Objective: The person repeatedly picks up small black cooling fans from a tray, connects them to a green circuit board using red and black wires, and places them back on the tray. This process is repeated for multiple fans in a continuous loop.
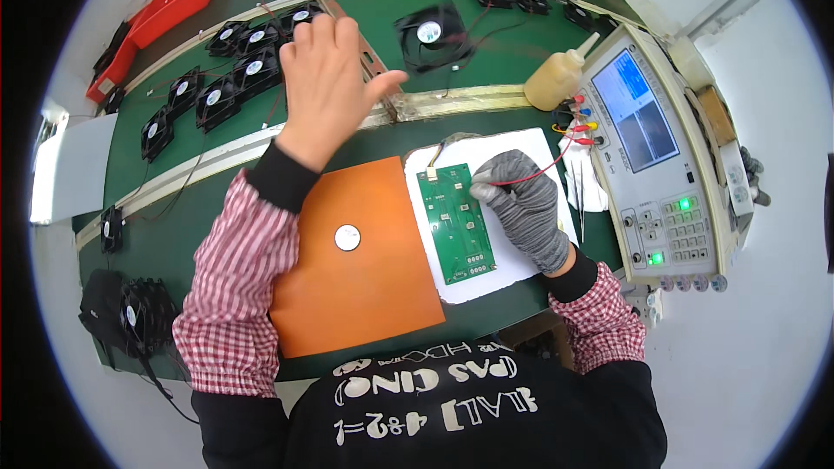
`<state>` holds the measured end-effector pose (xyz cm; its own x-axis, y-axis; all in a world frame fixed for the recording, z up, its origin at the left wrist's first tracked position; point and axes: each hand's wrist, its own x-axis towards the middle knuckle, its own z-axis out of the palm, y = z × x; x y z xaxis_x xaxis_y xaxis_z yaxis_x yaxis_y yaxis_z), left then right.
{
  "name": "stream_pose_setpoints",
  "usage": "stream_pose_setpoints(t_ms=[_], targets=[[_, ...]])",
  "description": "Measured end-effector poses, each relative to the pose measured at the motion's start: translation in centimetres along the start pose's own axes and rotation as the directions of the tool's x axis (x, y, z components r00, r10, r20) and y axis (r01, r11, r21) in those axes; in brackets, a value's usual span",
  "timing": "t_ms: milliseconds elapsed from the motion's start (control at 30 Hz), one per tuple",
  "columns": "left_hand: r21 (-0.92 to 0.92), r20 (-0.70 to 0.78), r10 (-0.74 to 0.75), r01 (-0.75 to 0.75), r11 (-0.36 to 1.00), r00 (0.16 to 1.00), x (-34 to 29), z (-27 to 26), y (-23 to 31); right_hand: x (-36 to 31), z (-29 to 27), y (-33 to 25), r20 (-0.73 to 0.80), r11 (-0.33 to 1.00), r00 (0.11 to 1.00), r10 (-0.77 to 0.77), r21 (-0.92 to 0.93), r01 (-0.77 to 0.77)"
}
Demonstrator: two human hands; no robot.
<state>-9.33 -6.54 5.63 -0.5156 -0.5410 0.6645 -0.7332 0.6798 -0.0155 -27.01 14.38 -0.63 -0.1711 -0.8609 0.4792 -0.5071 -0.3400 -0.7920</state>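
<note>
My bare left hand [326, 78] reaches forward over the metal rail, thumb stretched out and fingers extended, with nothing visible in it. Just beyond its fingertips is a black cooling fan [301, 16], one of several on the green bench. To the right of that hand another black fan [431, 33] looks blurred. My right hand [526, 204], in a grey striped glove, is closed around the end of a red test lead [543, 171]; the tip is hidden by the fingers. Under its fingertips lies the right edge of a green circuit board [449, 230], flat on a white pad [512, 274].
An orange mat [356, 295] bearing a round white disc [347, 237] lies left of the board. At right stand a test instrument [647, 182] with a lit screen and a squeeze bottle [553, 80]. Red bins [174, 4] line the far left; more fans [139, 317] are stacked at near left.
</note>
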Motion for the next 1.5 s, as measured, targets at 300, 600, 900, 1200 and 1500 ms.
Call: stream_pose_setpoints(t_ms=[300, 600, 900, 1200, 1500], targets=[[-0.347, 0.079, 0.298, -0.254, 0.903, 0.951, -4.8, -3.6, -1.4, -0.3, -0.5, -1.1, -0.086, 0.958, 0.978, -0.189, -0.236, 0.164], [-0.096, -0.169, 0.672, -0.691, 0.717, 0.721, -14.0, -12.7, -3.1, -0.4, -0.4, -1.8, 0.336, 0.782, 0.813, -0.475, -0.264, 0.565], [-0.281, -0.001, 0.226, -0.217, 0.935, 0.974, -14.8, -11.4, -2.1, 0.3, -0.4, -1.2, 0.167, 0.978, 0.967, 0.192, -0.109, -0.175], [-0.628, 0.365, 0.219, 0.065, 0.775, 0.905, -12.8, -9.5, 0.4, 0.1, -0.3, -0.8, 0.242, 0.966, 0.949, 0.2, -0.208, -0.151], [-0.473, 0.107, 0.343, -0.256, 0.843, 0.933, -12.6, -11.7, 1.2, -0.3, 0.0, 1.2, 0.256, 0.992, 0.961, 0.103, -0.099, -0.08]])
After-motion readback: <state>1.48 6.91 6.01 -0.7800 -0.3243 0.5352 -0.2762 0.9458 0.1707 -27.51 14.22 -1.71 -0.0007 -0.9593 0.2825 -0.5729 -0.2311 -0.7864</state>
